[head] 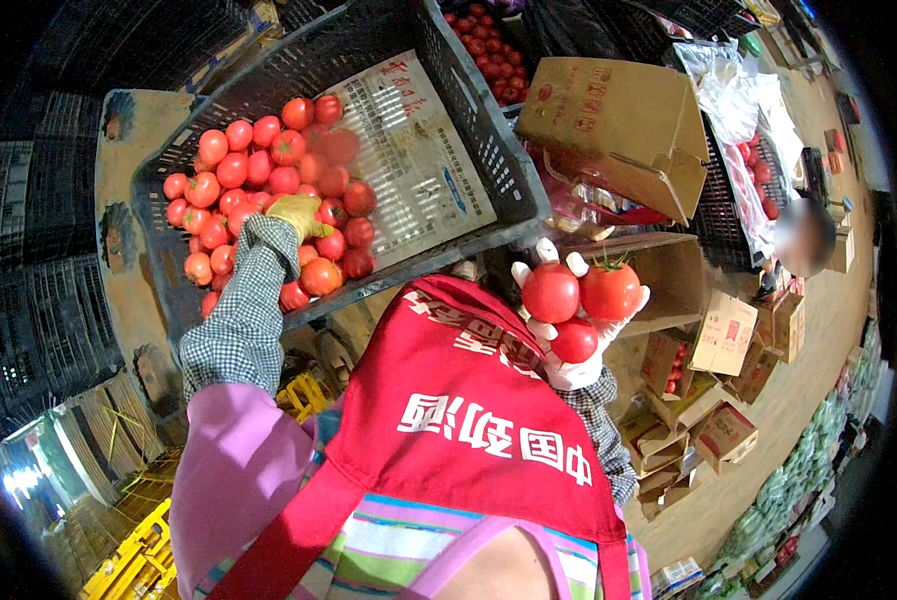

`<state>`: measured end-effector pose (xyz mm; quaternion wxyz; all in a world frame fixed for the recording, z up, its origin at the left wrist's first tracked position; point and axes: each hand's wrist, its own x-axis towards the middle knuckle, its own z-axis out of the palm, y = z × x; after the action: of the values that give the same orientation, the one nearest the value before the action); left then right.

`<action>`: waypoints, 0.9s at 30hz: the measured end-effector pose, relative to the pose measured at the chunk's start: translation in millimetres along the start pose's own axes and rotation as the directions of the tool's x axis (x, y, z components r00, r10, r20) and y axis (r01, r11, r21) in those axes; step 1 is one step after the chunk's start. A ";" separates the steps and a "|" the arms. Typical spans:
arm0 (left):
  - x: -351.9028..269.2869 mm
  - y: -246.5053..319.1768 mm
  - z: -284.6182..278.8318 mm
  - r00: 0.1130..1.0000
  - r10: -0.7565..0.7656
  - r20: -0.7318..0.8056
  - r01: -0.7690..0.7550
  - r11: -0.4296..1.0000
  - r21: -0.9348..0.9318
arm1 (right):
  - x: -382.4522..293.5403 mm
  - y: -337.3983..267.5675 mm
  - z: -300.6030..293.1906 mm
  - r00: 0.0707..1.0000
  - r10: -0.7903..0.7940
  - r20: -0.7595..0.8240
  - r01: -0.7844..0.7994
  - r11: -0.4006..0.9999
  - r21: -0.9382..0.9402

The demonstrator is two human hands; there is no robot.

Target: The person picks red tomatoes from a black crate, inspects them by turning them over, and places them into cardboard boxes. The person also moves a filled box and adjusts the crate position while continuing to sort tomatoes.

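My left hand [298, 215], in a yellow glove and a checked sleeve, reaches into a black plastic crate [531, 176] and touches the heaped red tomatoes [232, 170]. Its palm side is hidden, so its grip does not show. Newspaper [426, 165] lines the crate's floor beside the heap. Outside the crate, my right hand [579, 319], in a white glove, cups three tomatoes: one [550, 292] at the left, one with a green calyx [611, 291] at the right and a smaller one [574, 340] nearest my wrist.
A cardboard box [606, 127] stands right of the crate, with an open carton [643, 281] beyond my right hand. More cartons [726, 435] litter the floor at the right. Stacked black crates [43, 322] line the left. A person [805, 236] is at the far right.
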<state>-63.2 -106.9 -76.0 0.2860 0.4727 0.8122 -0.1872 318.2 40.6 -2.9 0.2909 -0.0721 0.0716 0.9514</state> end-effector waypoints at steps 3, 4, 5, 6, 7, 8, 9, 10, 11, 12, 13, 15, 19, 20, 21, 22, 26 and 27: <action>-15.8 -2.0 -17.1 0.992 -0.029 0.120 0.045 0.989 -0.139 | -6.4 -6.3 -0.4 1.000 -0.003 -0.023 0.001 0.996 -0.085; -10.5 -19.0 -2.2 0.994 -0.031 0.106 0.078 0.876 -0.477 | -8.8 -7.1 3.5 0.999 0.008 -0.032 -0.010 0.997 -0.081; -23.6 -3.6 -18.7 0.992 -0.025 0.123 0.122 0.433 -0.893 | -9.9 -9.5 0.9 1.000 0.008 -0.011 -0.008 0.997 -0.078; -31.5 15.5 -39.3 0.998 0.066 0.009 0.000 0.140 -0.990 | -11.1 -13.2 -4.2 1.000 0.008 0.010 -0.007 0.997 -0.076; -41.5 33.6 -52.2 0.987 0.100 -0.124 -0.104 -0.183 -0.978 | -12.3 -16.2 -6.4 0.999 0.032 0.033 -0.030 0.997 -0.073; -44.0 45.4 -56.4 0.959 0.153 -0.238 -0.170 -0.361 -0.917 | -14.4 -18.6 -5.9 0.999 0.022 -0.039 -0.026 0.994 -0.107; -41.7 60.4 -61.6 0.913 0.198 -0.357 -0.206 -0.530 -0.822 | -14.7 -21.1 -3.0 0.997 0.033 -0.068 -0.040 0.993 -0.111; -50.0 83.6 -73.1 0.859 0.278 -0.429 -0.168 -0.640 -0.750 | -14.6 -22.6 0.4 0.994 0.045 -0.096 -0.055 0.992 -0.110; -58.2 116.0 -85.4 0.874 0.183 -0.451 -0.245 -0.635 -0.733 | -16.4 -23.8 3.2 0.990 0.037 -0.134 -0.053 0.992 -0.114; -60.5 138.3 -101.6 0.821 0.372 -0.433 -0.099 -0.654 -0.750 | -19.5 -26.6 4.3 0.988 0.026 -0.155 -0.043 0.994 -0.104; -63.4 158.8 -109.4 0.738 0.540 -0.406 0.052 -0.645 -0.762 | -22.6 -35.9 -10.7 0.992 0.110 -0.068 -0.117 0.986 -0.122; -68.2 192.2 -96.7 0.798 0.471 -0.377 0.038 -0.663 -0.748 | -26.1 -43.0 -29.2 0.982 0.189 -0.006 -0.188 0.976 -0.114; -61.3 253.9 -64.7 0.741 0.585 -0.329 -0.046 -0.445 -0.894 | -40.1 -48.2 -56.1 0.980 0.098 -0.173 -0.107 0.993 -0.044; -50.0 269.9 -54.4 0.731 0.639 -0.241 0.021 -0.374 -0.927 | -47.3 -51.7 -66.3 0.974 0.025 -0.225 -0.038 0.998 -0.053; -38.7 284.6 -41.4 0.718 0.679 -0.152 0.080 -0.297 -0.951 | -55.5 -54.3 -73.0 0.961 -0.042 -0.273 0.026 0.998 -0.062; -27.8 296.4 -23.4 0.638 0.750 -0.176 0.202 -0.383 -0.901 | -65.3 -56.4 -69.4 0.925 -0.114 -0.363 0.060 0.986 -0.155; -4.4 352.2 11.0 0.745 0.666 0.036 0.120 -0.081 -0.989 | -72.6 -74.6 -105.0 0.811 -0.357 -0.463 0.246 0.927 -0.284; 4.8 363.8 15.6 0.685 0.696 0.213 0.397 -0.112 -0.911 | -71.6 -84.8 -121.5 0.810 -0.357 -0.465 0.230 0.923 -0.308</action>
<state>257.7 63.0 -103.3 0.8327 0.0913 0.4152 0.3548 436.3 49.6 -117.1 0.3948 -0.3668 0.0200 0.8422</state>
